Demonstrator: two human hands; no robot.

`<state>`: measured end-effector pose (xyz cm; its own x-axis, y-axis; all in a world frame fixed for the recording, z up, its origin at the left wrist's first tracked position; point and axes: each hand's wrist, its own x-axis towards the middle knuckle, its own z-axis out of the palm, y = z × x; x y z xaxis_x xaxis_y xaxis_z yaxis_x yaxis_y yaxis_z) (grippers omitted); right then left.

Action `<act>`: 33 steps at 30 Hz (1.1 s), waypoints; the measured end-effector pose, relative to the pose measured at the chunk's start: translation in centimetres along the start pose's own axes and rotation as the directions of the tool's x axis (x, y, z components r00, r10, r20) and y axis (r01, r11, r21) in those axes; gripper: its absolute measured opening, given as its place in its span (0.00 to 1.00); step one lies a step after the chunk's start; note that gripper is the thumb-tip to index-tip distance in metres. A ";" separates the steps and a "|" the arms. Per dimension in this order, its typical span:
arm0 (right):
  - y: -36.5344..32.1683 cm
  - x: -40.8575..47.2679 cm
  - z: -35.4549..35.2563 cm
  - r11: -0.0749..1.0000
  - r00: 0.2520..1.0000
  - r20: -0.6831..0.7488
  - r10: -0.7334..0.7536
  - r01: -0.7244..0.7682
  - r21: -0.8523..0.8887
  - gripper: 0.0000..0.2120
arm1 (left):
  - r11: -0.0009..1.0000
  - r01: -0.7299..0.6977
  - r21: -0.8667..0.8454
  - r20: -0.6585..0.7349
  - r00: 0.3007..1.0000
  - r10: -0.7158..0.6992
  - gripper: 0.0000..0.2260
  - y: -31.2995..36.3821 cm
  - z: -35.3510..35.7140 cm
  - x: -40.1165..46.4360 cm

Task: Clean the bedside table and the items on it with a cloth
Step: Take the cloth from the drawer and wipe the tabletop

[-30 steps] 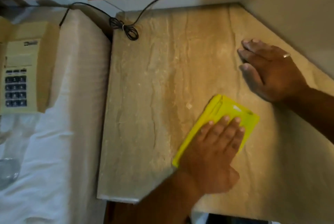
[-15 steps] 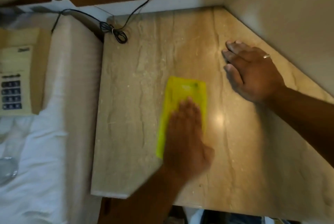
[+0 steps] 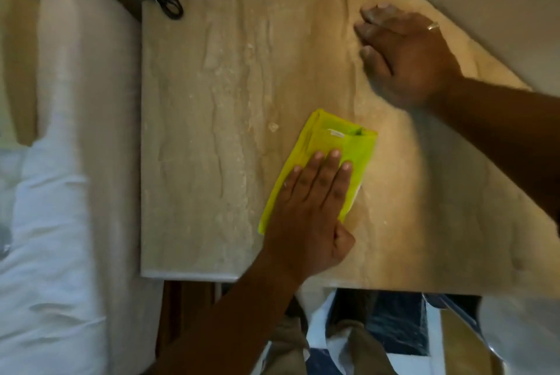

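Wiping looks well underway: left hand (image 3: 306,211) presses flat, fingers straight, on the yellow cloth (image 3: 333,144) mid-bench (image 3: 197,132). Right hand (image 3: 406,56) rests open, holding nothing, at 1 o'clock. Top's bare; cord (image 3: 165,0) corner at 11 probably still needs a pass.

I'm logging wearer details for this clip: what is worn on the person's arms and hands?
Both forearms are bare as far as the frame shows, with no sleeves, gloves or watch in view. The right hand wears a thin, light metal ring on one of its fingers. The left hand wears nothing visible.
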<state>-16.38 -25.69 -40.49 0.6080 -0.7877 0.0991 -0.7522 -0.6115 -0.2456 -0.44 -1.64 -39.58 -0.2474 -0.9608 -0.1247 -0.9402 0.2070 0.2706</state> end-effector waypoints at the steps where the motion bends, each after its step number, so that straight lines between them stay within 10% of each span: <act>1: -0.2 -0.2 -0.3 1.000 0.999 0.034 0.013 -0.013 0.006 0.24 | 0.999 0.044 -0.018 -0.006 0.999 -0.044 0.40 0.4 0.0 -0.8; 6: -2.7 -0.1 -4.5 0.982 0.947 0.286 0.147 -0.175 0.075 0.21 | 0.993 0.113 -0.041 0.086 0.990 -0.110 0.37 -1.3 -2.0 -6.0; 11: -12.8 -9.0 -5.1 0.870 0.905 0.141 0.402 -0.426 0.249 0.19 | 0.929 0.223 -0.296 0.059 0.975 -0.215 0.30 -3.4 -4.5 -6.3; 14: -19.4 -11.9 -2.6 0.746 0.813 0.231 0.534 -0.582 0.324 0.17 | 0.831 0.471 -0.297 0.076 0.879 -0.471 0.24 -5.8 -5.5 -6.0; 18: -23.6 -12.4 -0.1 0.592 0.649 0.215 0.730 -0.757 0.278 0.16 | 0.793 0.489 -0.364 0.211 0.872 -0.441 0.19 -7.0 -5.4 -6.0; 30: -25.5 -15.1 -0.6 0.485 0.572 0.305 0.762 -0.815 0.317 0.12 | 0.674 0.619 -0.404 0.229 0.782 -0.580 0.17 -7.1 -3.6 -8.8; 33: -24.1 -15.9 -1.5 0.276 0.495 0.286 0.821 -0.781 0.560 0.14 | 0.553 0.627 -0.549 0.332 0.771 -0.544 0.15 -5.0 -3.4 -7.1</act>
<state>-8.30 1.40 -34.70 -0.2437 -0.8702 -0.4282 -0.5405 0.4885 -0.6850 6.84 3.54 -36.85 0.2431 -0.7918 -0.5603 -0.5463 -0.5890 0.5954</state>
